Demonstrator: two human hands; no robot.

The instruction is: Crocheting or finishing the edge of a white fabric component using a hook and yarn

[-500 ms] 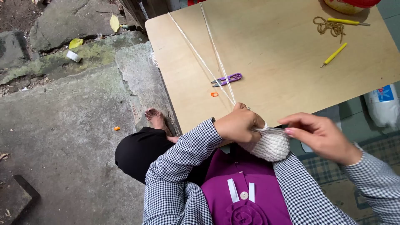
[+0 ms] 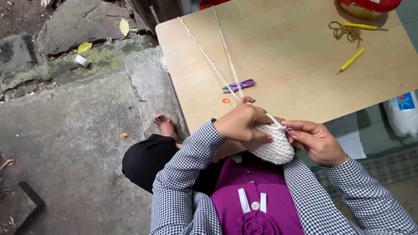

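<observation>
Cream piece: my left hand point(image 2: 242, 122) clamps the crocheted pouch point(image 2: 273, 148) over my lap, steadying it.
Right hand: right hand point(image 2: 317, 141) pinches its rim; a hook I cannot tell.
Strands: twin cords point(image 2: 216, 69) run taut across the wooden table point(image 2: 296, 78), feeding the work.
Snips: purple snips point(image 2: 239, 85) lie within reach.

You've got one cam only, head-worn, looking steeply down over your chest. Hands point(image 2: 278, 130) sit close, lower centre of frame. Table point(image 2: 283, 65) runs away toward the top right, its far edge cut off. Stone ground point(image 2: 65, 130) fills the left side. No 2nd view, so nothing shared.
</observation>
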